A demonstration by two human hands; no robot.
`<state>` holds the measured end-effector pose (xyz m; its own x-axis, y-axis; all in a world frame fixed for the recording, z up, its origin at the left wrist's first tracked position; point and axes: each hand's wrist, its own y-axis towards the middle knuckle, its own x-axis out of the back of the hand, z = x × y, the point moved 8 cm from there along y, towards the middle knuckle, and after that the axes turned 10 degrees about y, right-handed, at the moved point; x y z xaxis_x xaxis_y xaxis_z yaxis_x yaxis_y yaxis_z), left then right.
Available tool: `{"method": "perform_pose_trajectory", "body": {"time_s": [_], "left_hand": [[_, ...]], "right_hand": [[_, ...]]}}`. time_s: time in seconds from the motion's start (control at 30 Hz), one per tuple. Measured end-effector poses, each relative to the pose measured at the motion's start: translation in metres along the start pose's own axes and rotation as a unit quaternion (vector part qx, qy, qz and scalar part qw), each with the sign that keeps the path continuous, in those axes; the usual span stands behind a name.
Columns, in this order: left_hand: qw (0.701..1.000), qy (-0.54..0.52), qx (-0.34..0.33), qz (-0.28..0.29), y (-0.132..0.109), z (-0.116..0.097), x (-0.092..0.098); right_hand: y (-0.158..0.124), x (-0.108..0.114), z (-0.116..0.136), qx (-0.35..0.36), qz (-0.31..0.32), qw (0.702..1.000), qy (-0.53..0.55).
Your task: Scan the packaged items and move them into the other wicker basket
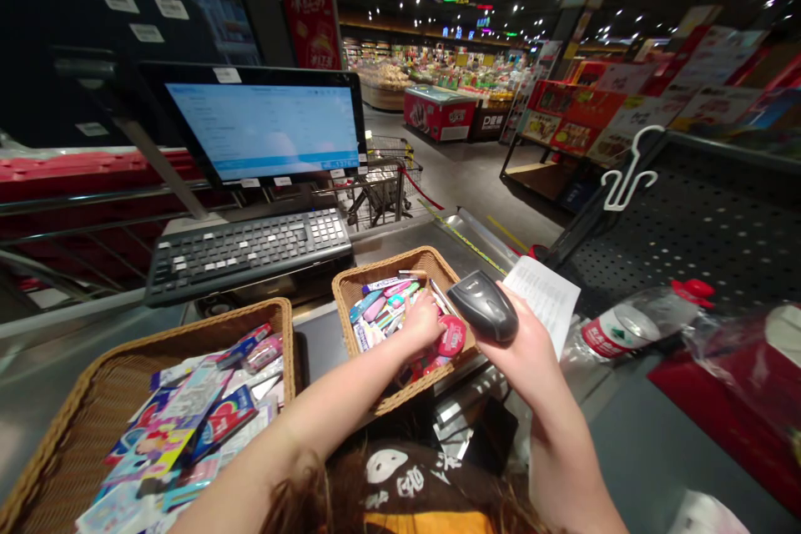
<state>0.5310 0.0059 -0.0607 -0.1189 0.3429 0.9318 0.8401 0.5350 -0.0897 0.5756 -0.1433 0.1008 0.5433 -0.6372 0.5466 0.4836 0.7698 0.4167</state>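
Note:
My right hand (522, 346) is wrapped around a black handheld barcode scanner (485, 306), held above the right edge of the smaller wicker basket (431, 257). Inside that basket, my left hand (424, 319) has its fingers curled down among small colourful packages. What its fingertips grip is too small to make out. Beside this hand lies a round pink-red item (451, 337). A larger wicker basket (62, 438) stands at the left, with a pile of boxed and carded goods (188, 417) in it.
Behind the baskets are a keyboard (250, 246) and a lit monitor (269, 129). To the right lie a printed sheet (541, 296), a clear bottle with a red cap (644, 319) and a red bag (719, 392). A white hanger (629, 175) hangs on a perforated black panel.

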Motion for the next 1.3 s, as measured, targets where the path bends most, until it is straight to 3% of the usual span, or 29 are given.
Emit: {"method": "perform_pose_trajectory", "body": {"time_s": [0.23,0.53,0.73,1.03,1.3], "left_hand": [[0.998,-0.009,-0.002,-0.055,-0.008,0.02,0.04],[0.973,-0.073,0.035,-0.215,-0.053,0.061,0.133],[0.95,-0.083,0.037,-0.3,-0.087,0.083,0.178],[0.917,-0.076,0.042,-0.389,-0.136,0.107,0.221],[0.866,-0.084,0.058,-0.489,-0.184,0.147,0.246]], "right_hand": [[-0.003,0.001,0.002,0.011,0.007,1.0,-0.021],[-0.005,-0.009,0.007,0.041,0.006,0.998,-0.037],[-0.001,-0.021,0.025,0.064,0.025,0.997,-0.041],[0.001,-0.045,0.064,0.096,0.044,0.994,-0.026],[-0.001,-0.079,0.117,0.159,0.077,0.984,-0.016]]}}
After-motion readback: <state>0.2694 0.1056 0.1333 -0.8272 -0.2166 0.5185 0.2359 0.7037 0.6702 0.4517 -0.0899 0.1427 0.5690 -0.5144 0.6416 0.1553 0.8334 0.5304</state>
